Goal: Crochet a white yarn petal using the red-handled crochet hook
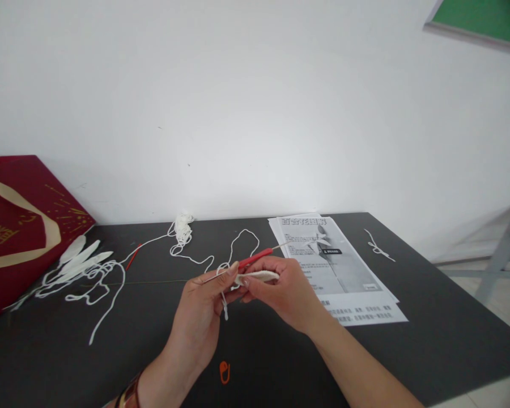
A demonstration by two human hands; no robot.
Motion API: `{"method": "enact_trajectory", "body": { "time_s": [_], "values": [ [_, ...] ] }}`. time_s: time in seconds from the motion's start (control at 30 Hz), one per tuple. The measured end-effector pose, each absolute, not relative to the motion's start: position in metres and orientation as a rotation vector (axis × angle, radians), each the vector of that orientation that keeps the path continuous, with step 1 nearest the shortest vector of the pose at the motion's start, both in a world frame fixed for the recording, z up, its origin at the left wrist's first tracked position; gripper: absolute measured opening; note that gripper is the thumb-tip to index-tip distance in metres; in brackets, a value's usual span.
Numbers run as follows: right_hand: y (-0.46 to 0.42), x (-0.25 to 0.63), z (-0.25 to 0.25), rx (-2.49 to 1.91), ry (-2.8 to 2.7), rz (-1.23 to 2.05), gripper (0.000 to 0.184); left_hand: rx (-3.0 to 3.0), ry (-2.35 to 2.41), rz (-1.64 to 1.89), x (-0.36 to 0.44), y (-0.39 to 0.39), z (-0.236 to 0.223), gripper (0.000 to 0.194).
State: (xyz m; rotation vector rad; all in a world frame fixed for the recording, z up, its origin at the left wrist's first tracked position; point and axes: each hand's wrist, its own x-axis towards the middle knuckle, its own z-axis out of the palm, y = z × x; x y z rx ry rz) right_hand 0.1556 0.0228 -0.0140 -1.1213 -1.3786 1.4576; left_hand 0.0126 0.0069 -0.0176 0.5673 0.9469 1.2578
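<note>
My left hand (202,311) is closed, with the thumb pressed on a red-handled crochet hook (255,257). Thin metal shows at both ends of the handle, and the hook slants up to the right. Just beside it, my right hand (280,289) pinches a narrow white crocheted piece (263,276) between thumb and fingers. The fingertips of both hands meet around this piece, so part of it is hidden. A short yarn end (225,306) hangs below the left fingers. White yarn (195,260) runs from the hands back to a loose yarn bundle (182,228) near the wall.
Several white crocheted petals (83,258) with trailing yarn tails lie at left, by a dark red bag (21,226) and a thin red stick (133,256). Printed sheets (352,275) lie at right, with a yarn scrap (379,249) beyond. An orange stitch marker (224,372) lies in front.
</note>
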Motion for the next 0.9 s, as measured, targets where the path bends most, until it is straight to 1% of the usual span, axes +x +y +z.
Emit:
{"method": "enact_trajectory", "body": {
  "time_s": [0.57,0.9],
  "values": [
    [0.0211,0.1581,-0.0126,-1.229,-1.447,1.299,0.022,0.506,0.882,1.142,0.0055,0.0106,-0.0160,0.012],
    [0.0194,0.1563,-0.0076,-1.167,-1.389,1.312,0.014,0.500,0.840,1.119,0.0056,0.0123,-0.0126,0.013]
  ]
}}
